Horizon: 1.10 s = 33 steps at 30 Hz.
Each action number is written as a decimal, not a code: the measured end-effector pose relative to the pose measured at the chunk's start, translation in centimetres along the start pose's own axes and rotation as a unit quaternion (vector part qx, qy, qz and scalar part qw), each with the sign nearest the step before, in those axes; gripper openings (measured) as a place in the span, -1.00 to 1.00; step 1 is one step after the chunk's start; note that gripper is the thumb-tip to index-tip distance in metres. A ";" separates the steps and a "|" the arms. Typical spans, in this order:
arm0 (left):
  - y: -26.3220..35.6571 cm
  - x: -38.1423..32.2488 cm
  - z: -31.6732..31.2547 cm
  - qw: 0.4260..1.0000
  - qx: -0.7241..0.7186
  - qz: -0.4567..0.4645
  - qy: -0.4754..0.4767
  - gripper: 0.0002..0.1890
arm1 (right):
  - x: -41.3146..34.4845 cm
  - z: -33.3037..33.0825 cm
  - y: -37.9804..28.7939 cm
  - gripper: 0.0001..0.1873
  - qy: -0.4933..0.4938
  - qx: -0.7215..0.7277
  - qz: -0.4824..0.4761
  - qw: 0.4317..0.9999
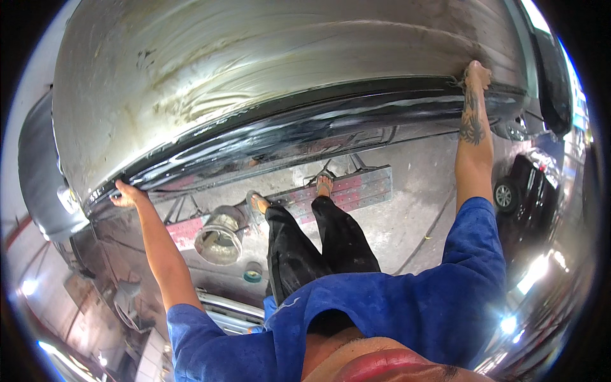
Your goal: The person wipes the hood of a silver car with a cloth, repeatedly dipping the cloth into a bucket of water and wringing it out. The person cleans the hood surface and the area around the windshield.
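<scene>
A dull, streaked grey vehicle roof panel (286, 52) spans the top of the view, with a dark strip (267, 112) along its near edge and glossy black bodywork (305, 122) below. At the far left, my left hand (128, 195) is at the end of this edge, thumb and fingers apart, touching the dark trim. My right hand (477, 76) lies at the far right on the edge of the panel, its fingers curled. A thin, ragged dark bit (457, 82) shows beside it; whether the fingers hold it is unclear.
My sandalled feet stand on a red and grey perforated metal plank (353, 191) with folding legs. A large open-topped bucket (218, 243) stands by it, with a small green-rimmed round container (252, 272) nearby. A cable (427, 234) crosses the concrete floor. A dark car (530, 191) is at right.
</scene>
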<state>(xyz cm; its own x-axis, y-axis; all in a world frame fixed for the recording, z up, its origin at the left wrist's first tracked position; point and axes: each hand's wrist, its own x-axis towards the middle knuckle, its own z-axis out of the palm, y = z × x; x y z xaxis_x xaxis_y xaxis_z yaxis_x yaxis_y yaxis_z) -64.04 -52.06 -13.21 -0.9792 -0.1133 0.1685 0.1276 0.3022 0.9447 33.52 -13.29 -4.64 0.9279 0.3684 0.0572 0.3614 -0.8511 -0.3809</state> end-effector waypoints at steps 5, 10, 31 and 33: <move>1.9 -1.9 -0.1 0.999 0.049 -0.004 0.013 -0.05 | -7.6 -0.2 1.4 -0.28 0.014 -0.055 -0.173 0.983; 2.2 -3.4 -0.4 0.988 0.134 0.070 0.024 -0.05 | -21.4 -1.8 1.0 -0.13 -0.057 -0.073 -0.228 0.969; 2.7 -5.8 -0.1 0.984 0.140 0.108 -0.011 0.05 | -90.0 -8.9 -5.9 -0.03 -0.357 0.172 -0.235 0.888; 2.2 -5.5 0.2 0.985 0.122 0.122 -0.013 0.08 | -91.7 -9.4 -5.4 -0.08 -0.412 0.223 -0.226 0.854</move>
<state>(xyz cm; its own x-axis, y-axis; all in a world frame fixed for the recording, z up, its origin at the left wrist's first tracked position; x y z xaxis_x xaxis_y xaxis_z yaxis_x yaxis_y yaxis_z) -58.41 -50.61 -12.07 -0.9284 0.0132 0.3713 0.3198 0.5368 0.7807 -52.63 -45.96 0.84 0.2571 0.9161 -0.3075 0.4250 -0.3930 -0.8154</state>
